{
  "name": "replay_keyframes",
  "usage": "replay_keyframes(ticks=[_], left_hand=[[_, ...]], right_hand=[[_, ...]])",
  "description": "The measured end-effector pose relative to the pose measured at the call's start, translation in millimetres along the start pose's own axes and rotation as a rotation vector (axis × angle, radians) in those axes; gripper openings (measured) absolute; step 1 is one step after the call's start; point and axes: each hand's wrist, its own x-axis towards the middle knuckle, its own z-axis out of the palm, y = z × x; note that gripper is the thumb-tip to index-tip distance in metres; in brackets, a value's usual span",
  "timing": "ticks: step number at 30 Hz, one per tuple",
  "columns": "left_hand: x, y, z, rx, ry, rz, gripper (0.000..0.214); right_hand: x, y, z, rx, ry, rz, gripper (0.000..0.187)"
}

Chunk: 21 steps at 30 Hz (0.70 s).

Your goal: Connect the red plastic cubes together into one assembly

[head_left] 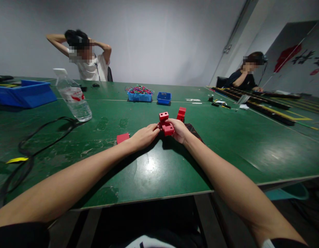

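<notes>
- A clear plastic water bottle (74,98) with a white cap and red label leans on the far left of the green desk (239,144), well apart from both hands; a black cable (45,129) loops on the desk near it.
- A small flat red plastic piece (122,137) lies on the desk just left of the left hand's wrist, untouched.
- The left hand (143,136) reaches in from the left, palm down, its fingers (154,128) stretched to the right and only lightly curled; the tips touch the left side of the red block assembly but do not wrap it.
- The red block assembly (166,124), chunky red plastic blocks with round holes, sits at mid-desk right between the two hands, its upper block standing above the lower one, so its long axis runs roughly upright.
- The right hand (179,131) comes in from the right, its fingers curled closed around the lower right block; it has the firmer hold and is the nearer hand to the assembly.
- A second red plastic block (181,114) stands just beyond the right hand, apart from it.
- A dark flat card (194,131) lies under the right wrist.
- Farther off are a blue tray of coloured bits (139,94) and a small blue bin (164,97).
</notes>
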Motion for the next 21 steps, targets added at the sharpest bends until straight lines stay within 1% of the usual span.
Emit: replay_keyframes(ticks=[2, 4, 6, 8, 10, 12, 14, 16, 19, 21], left_hand=[[0.9, 0.0, 3.2, -0.062, 0.047, 0.058, 0.032], [0.4, 1.0, 5.1, -0.107, 0.079, 0.057, 0.032], [-1.0, 1.9, 6.1, -0.117, 0.125, -0.008, 0.036], [-2.6, 2.1, 6.4, -0.09, 0.156, -0.111, 0.043], [-3.7, 1.3, 5.5, -0.067, 0.124, -0.202, 0.046], [-3.6, 0.0, 3.7, -0.073, 0.05, -0.23, 0.042], [-2.0, -0.4, 1.4, -0.095, -0.003, -0.201, 0.033], [0.3, 0.6, -0.7, -0.118, -0.02, -0.139, 0.026], [2.1, 3.7, -2.4, -0.125, -0.013, -0.058, 0.024], [1.2, 5.6, -2.2, -0.112, 0.028, -0.061, 0.026]], right_hand=[[-0.2, -1.5, -0.2, 0.027, 0.015, -0.007, 0.017], [-0.6, -3.2, -0.6, 0.05, 0.021, -0.017, 0.019], [-1.2, -4.4, -0.6, 0.059, 0.033, -0.024, 0.02], [-1.8, -4.8, -0.1, 0.063, 0.042, -0.023, 0.019], [-2.2, -4.6, 0.9, 0.067, 0.043, -0.021, 0.018], [-2.5, -3.9, 1.9, 0.069, 0.036, -0.024, 0.018], [-2.6, -3.2, 2.2, 0.069, 0.024, -0.026, 0.017], [-2.5, -2.5, 1.8, 0.071, 0.008, -0.034, 0.016], [-2.0, -1.7, 0.5, 0.071, -0.005, -0.047, 0.014], [-1.3, -1.5, -0.2, 0.065, -0.005, -0.051, 0.013]])
